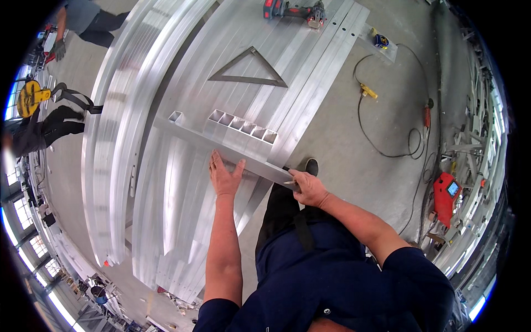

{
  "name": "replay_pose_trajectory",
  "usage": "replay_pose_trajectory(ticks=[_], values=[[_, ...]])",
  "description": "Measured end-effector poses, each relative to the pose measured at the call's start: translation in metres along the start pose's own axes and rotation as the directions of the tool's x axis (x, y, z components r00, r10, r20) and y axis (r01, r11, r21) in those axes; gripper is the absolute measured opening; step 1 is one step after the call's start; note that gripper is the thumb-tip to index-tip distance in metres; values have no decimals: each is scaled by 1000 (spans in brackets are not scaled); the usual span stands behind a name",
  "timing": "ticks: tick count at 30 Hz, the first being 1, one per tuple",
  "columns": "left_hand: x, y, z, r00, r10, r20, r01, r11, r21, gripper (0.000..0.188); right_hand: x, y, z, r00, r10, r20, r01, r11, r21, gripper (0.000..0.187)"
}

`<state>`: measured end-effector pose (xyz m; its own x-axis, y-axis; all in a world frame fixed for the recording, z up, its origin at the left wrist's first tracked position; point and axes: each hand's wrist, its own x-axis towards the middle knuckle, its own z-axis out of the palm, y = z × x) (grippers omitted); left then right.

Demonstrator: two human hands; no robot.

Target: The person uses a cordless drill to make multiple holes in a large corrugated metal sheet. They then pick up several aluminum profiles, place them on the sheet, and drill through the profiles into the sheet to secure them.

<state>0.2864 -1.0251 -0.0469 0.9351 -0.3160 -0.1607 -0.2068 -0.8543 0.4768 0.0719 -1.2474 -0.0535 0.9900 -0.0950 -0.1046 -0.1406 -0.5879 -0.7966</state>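
A long rectangular aluminium bar (251, 161) lies slantwise across several aluminium profiles in front of me. My left hand (223, 176) rests against its near side, fingers and thumb spread. With its fingers closed, my right hand (310, 188) grips the bar's right end; a small thin pale thing shows at these fingers, too small to name. Just beyond the bar stands a row of short square aluminium tubes (241, 133), their open ends facing up. Another open square tube end (175, 116) shows near the bar's far left end.
On the profiles (221, 41) lie a metal triangle square (249, 81) and a cordless drill (296, 10). A tape measure (380, 40) sits off their right edge. A cable with a yellow connector (368, 91) and a red machine (446, 198) are at right. Two other people are at left.
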Motion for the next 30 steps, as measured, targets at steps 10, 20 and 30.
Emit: replay_pose_trajectory(ticks=[10, 20, 30], values=[[-1, -2, -6, 999, -29, 42, 32, 996, -82, 105, 2, -9, 2, 1000, 26, 3, -26, 999, 22, 67], [0, -3, 0, 1000, 10, 19, -9, 1000, -12, 102, 1, -3, 2, 998, 48, 32, -48, 999, 20, 68], [13, 37, -34, 983, -157, 96, 121, 944, 306, 110, 2, -3, 11, 992, 118, 48, -119, 993, 12, 66]])
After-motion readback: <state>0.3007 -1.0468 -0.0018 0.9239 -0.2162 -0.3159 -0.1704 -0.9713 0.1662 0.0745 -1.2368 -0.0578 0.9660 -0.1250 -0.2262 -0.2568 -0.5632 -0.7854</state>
